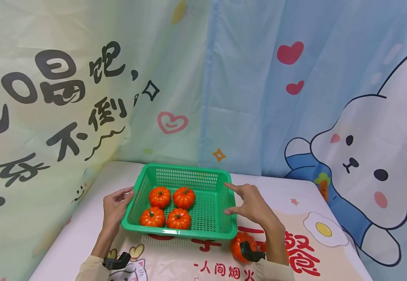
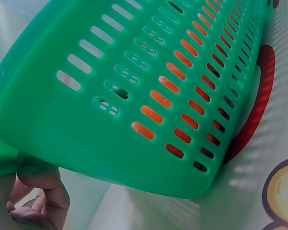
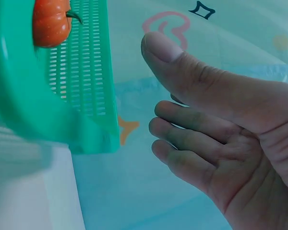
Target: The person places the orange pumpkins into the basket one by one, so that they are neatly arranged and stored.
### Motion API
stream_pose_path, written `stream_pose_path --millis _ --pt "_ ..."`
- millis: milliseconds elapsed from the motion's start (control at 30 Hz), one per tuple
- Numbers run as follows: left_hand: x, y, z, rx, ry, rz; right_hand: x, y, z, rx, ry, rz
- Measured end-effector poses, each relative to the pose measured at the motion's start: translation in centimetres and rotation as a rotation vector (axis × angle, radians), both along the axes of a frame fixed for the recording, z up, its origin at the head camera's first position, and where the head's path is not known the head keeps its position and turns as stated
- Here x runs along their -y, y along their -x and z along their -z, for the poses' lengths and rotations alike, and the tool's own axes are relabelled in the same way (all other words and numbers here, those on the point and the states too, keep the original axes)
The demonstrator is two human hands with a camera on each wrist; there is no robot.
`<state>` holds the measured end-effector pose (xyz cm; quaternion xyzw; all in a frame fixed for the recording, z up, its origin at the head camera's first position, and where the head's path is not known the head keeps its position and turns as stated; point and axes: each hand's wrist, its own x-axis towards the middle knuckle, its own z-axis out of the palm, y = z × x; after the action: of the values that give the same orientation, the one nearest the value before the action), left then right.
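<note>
A green plastic basket (image 1: 180, 233) holds several orange pumpkins (image 1: 179, 219), gathered toward its left side. My left hand (image 1: 115, 208) grips the basket's left rim; in the left wrist view its fingers (image 2: 55, 194) curl under the rim at the corner. My right hand (image 1: 250, 203) is by the right end, thumb and fingers spread apart. In the right wrist view, a gap separates that hand (image 3: 216, 129) from the basket's rim (image 3: 93, 136), and nothing is in it. Whether the basket's underside touches the table cannot be told.
Another orange pumpkin (image 1: 239, 249) lies on the table below my right wrist, partly hidden by the wrist camera (image 1: 252, 253). A bit of orange shows just right of it. The table (image 1: 94, 199) has a printed cover, and printed curtains (image 1: 235, 97) hang behind and at the left.
</note>
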<state>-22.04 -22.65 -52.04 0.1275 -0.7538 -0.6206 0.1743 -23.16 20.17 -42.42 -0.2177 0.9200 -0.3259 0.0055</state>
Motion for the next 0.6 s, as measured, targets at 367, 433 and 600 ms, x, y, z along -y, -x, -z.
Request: stream_pose_path --millis 367,433,600 --pt "0.1 0.3 0.3 -0.007 -0.023 -0.005 -1.8 -1.6 0.3 0.043 0.016 0.084" --pt "0.1 0.3 0.3 -0.007 -0.020 -0.008 -2.2 -1.8 0.3 0.047 0.009 0.093" --pt "0.1 0.3 0.4 -0.006 -0.010 -0.012 -2.8 -2.3 0.6 0.077 -0.008 0.123"
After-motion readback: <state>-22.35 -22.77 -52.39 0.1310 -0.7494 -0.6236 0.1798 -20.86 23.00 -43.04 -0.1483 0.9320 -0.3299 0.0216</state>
